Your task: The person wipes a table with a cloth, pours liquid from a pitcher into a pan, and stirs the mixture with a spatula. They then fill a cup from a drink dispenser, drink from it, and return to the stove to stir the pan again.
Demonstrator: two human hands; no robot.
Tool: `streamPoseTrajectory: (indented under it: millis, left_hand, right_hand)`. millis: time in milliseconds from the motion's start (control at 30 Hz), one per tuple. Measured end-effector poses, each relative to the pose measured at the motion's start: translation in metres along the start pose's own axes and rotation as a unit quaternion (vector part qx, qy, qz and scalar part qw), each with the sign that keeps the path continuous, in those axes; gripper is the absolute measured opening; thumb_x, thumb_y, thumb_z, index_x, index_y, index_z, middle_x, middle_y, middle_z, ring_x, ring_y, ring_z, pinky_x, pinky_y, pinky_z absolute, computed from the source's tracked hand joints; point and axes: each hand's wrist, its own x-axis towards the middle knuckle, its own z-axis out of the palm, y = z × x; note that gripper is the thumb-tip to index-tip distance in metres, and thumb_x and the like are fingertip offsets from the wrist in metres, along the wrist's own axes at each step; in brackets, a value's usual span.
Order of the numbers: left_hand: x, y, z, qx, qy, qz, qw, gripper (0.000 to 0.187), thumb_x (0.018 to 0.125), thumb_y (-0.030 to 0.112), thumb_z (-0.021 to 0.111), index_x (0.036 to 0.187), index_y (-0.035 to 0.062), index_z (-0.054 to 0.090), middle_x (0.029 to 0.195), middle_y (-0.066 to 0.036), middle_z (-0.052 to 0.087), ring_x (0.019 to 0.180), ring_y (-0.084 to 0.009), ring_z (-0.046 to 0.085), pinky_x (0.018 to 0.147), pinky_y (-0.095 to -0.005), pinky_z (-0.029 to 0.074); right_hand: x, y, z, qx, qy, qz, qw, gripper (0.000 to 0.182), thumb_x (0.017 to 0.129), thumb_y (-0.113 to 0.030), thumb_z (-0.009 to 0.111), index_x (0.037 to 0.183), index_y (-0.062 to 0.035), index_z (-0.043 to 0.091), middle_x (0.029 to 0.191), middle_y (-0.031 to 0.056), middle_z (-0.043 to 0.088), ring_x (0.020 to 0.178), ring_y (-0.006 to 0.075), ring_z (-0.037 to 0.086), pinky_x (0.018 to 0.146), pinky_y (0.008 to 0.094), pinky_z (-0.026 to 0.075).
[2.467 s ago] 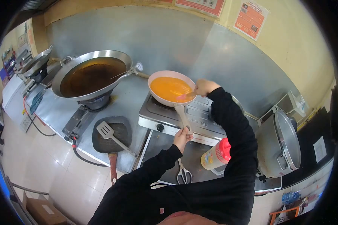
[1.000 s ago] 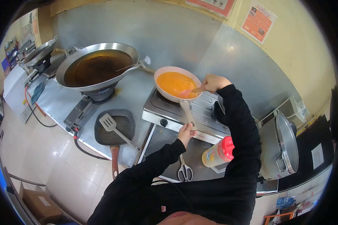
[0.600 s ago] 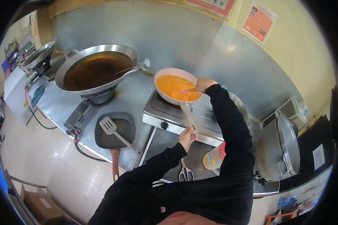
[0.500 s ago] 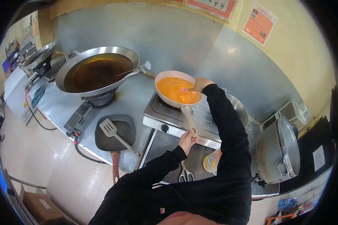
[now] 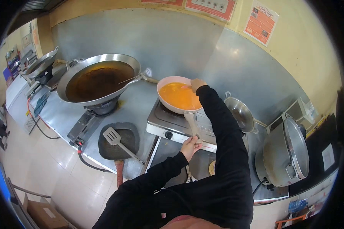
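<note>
Pink pan: My pink pan (image 5: 170,79) is over the left part of the stove (image 5: 156,118), its pale handle (image 5: 191,121) pointing towards me; whether the base sits flush on the burner, I cannot tell.
Orange liquid: The orange liquid (image 5: 179,99) covers the pan's floor, below the rim.
Left hand: My left hand (image 5: 190,149) grasps the near end of that handle.
Right hand: My right hand (image 5: 197,84) is closed round a stirrer at the far right rim; the stirrer's pink head (image 5: 186,87) touches the liquid, while my grip hides most of its shaft.
Pan's handling: I'd judge it stiff and front-heavy, quick to slop if tipped; the handle is the place to hold, the wall probably hot.
Stirrer's handling: Likely light, perhaps soft at the head; best held by the shaft.
To the left: A wok (image 5: 103,59) of dark liquid, and a square pan (image 5: 118,152) bearing a slotted turner (image 5: 112,136), both apart from my hands.
</note>
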Motion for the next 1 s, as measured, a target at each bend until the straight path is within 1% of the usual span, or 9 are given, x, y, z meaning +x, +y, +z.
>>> streamPoseTrajectory:
  millis: [233,333,433,533,633,733,833,933,1000]
  left_hand:
    - [0.000,0.001,0.001,0.008,0.018,-0.004,1.000,0.023,0.086,0.024,0.047,0.097,0.0041,0.046,0.089,-0.007,0.052,0.079,-0.0151,0.052,0.078,-0.0293,0.043]
    - [-0.001,0.001,0.001,0.005,0.010,-0.002,1.000,0.022,0.086,0.024,0.046,0.097,0.0039,0.046,0.090,-0.007,0.052,0.081,-0.0154,0.051,0.079,-0.0298,0.042]
    - [-0.001,0.001,0.001,-0.003,0.003,0.002,1.000,0.021,0.085,0.024,0.048,0.093,0.0052,0.047,0.086,-0.006,0.054,0.078,-0.0154,0.053,0.073,-0.0272,0.044]
    - [-0.002,0.001,0.002,-0.005,0.003,0.008,1.000,0.021,0.085,0.025,0.049,0.092,0.0057,0.048,0.084,-0.006,0.054,0.077,-0.0150,0.054,0.070,-0.0256,0.046]
    - [-0.003,0.002,0.002,0.000,0.005,0.007,1.000,0.022,0.085,0.026,0.049,0.093,0.0055,0.048,0.085,-0.006,0.054,0.078,-0.0150,0.054,0.071,-0.0260,0.045]
    - [-0.003,0.003,0.003,0.002,0.001,0.008,1.000,0.022,0.085,0.026,0.049,0.093,0.0053,0.048,0.086,-0.006,0.054,0.079,-0.0151,0.054,0.072,-0.0264,0.045]
    - [-0.002,0.001,0.002,0.002,-0.001,0.011,1.000,0.023,0.085,0.026,0.049,0.094,0.0053,0.047,0.086,-0.006,0.053,0.079,-0.0151,0.053,0.073,-0.0268,0.045]
    - [-0.002,0.000,0.003,0.008,0.007,0.010,1.000,0.024,0.086,0.025,0.046,0.097,0.0048,0.046,0.090,-0.007,0.053,0.082,-0.0158,0.052,0.077,-0.0290,0.043]
    - [-0.004,0.001,0.004,0.012,0.010,0.008,1.000,0.024,0.087,0.025,0.045,0.100,0.0045,0.045,0.092,-0.008,0.052,0.083,-0.0161,0.051,0.078,-0.0300,0.043]
  right_hand:
    - [-0.033,0.024,-0.010,0.038,-0.045,-0.007,0.998,0.039,0.070,-0.040,0.060,0.086,-0.0039,0.060,0.088,0.0167,0.060,0.084,0.0298,0.058,0.072,0.0361,0.046]
    - [-0.044,0.035,-0.023,0.040,-0.065,-0.092,0.993,0.040,0.067,-0.039,0.060,0.078,-0.0010,0.061,0.075,0.0165,0.061,0.066,0.0294,0.060,0.061,0.0388,0.046]
    - [-0.079,0.015,-0.083,0.043,-0.155,-0.022,0.987,0.043,0.063,-0.043,0.061,0.068,0.0000,0.062,0.061,0.0126,0.060,0.052,0.0247,0.058,0.051,0.0361,0.045]
    - [-0.081,0.011,-0.101,0.072,-0.245,0.038,0.966,0.044,0.062,-0.043,0.062,0.062,0.0005,0.060,0.054,0.0094,0.056,0.045,0.0199,0.054,0.045,0.0328,0.043]
    - [-0.084,0.008,-0.100,0.050,-0.204,0.007,0.978,0.045,0.063,-0.045,0.061,0.060,0.0006,0.059,0.048,0.0086,0.053,0.044,0.0197,0.051,0.043,0.0312,0.040]
    - [-0.092,0.014,-0.118,0.130,-0.163,0.002,0.978,0.043,0.067,-0.042,0.060,0.063,0.0005,0.060,0.046,0.0073,0.051,0.041,0.0179,0.048,0.042,0.0299,0.038]
    - [-0.106,0.016,-0.138,0.144,-0.114,0.025,0.983,0.047,0.063,-0.043,0.065,0.058,0.0034,0.057,0.053,0.0127,0.056,0.047,0.0249,0.054,0.051,0.0355,0.044]
    - [-0.127,0.003,-0.156,0.122,-0.120,-0.005,0.985,0.048,0.063,-0.044,0.064,0.058,0.0034,0.057,0.054,0.0148,0.056,0.050,0.0282,0.054,0.053,0.0366,0.044]
    - [-0.125,0.004,-0.137,0.124,-0.139,-0.055,0.981,0.045,0.067,-0.044,0.062,0.062,0.0013,0.059,0.046,0.0077,0.047,0.041,0.0182,0.046,0.043,0.0305,0.038]
